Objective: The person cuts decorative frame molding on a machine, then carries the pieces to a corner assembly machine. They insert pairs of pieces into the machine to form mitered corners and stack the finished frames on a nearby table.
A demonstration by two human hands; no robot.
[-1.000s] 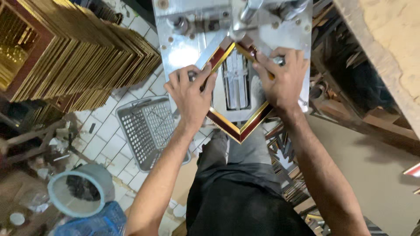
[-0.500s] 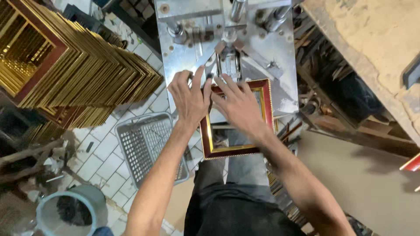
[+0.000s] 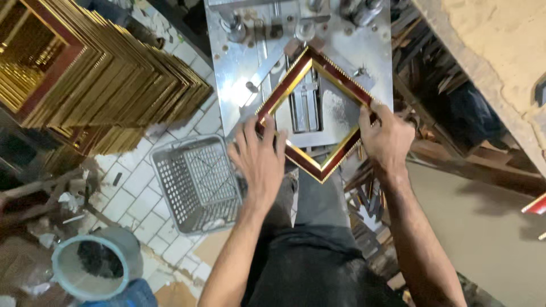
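Frame (image 3: 311,108) in dark red with gold edges lies turned like a diamond on the metal machine table (image 3: 233,74), its far corner pushed up against the machine's centre fittings. Left hand (image 3: 260,156) lies open and flat on the frame's left corner, fingers spread. Right hand (image 3: 387,136) grips the right corner, fingers curled over the edge. A tall stack of gold frames (image 3: 96,74) stands to the left, with a grey plastic basket (image 3: 196,182) and a bucket (image 3: 94,264) on the tiled floor nearer.
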